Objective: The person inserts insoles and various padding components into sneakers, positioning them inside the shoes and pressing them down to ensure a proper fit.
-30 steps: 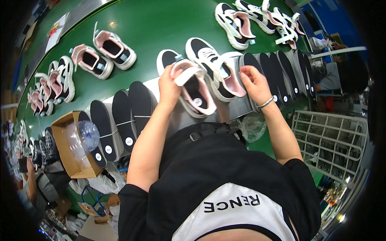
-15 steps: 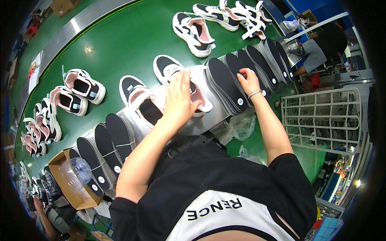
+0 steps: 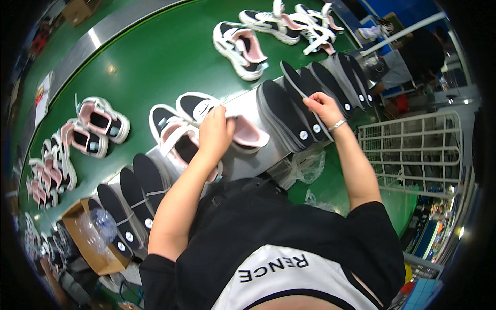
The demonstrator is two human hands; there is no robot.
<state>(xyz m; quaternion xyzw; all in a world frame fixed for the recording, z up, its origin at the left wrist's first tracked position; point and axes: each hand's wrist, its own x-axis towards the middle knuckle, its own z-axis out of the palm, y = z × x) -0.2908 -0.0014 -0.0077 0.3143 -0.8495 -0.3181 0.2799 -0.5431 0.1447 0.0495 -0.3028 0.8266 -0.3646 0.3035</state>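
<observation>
My left hand (image 3: 216, 133) is closed on the upper of a black and white sneaker (image 3: 249, 135) with pink lining, which lies on a metal ledge. The hand covers the middle of that shoe. Beside it, to the left, lies a matching sneaker (image 3: 164, 118), partly behind my left forearm. My right hand (image 3: 324, 108) pinches the edge of a black insole (image 3: 293, 78), tilted up from its stack. Just left of that insole stands another stack of black insoles (image 3: 281, 113) with round white stickers at the heels.
More insole stacks (image 3: 333, 82) continue to the right; tied ones (image 3: 137, 194) stand at the left by a cardboard box (image 3: 85, 243) holding clear plastic. Several sneakers (image 3: 106, 119) sit on the green table (image 3: 155, 57). A white wire rack (image 3: 413, 150) stands right. Another person sits at far right.
My right hand has closed on an insole and tilted it up. My left hand's fingers have curled onto the sneaker, whose toe has swung left and down.
</observation>
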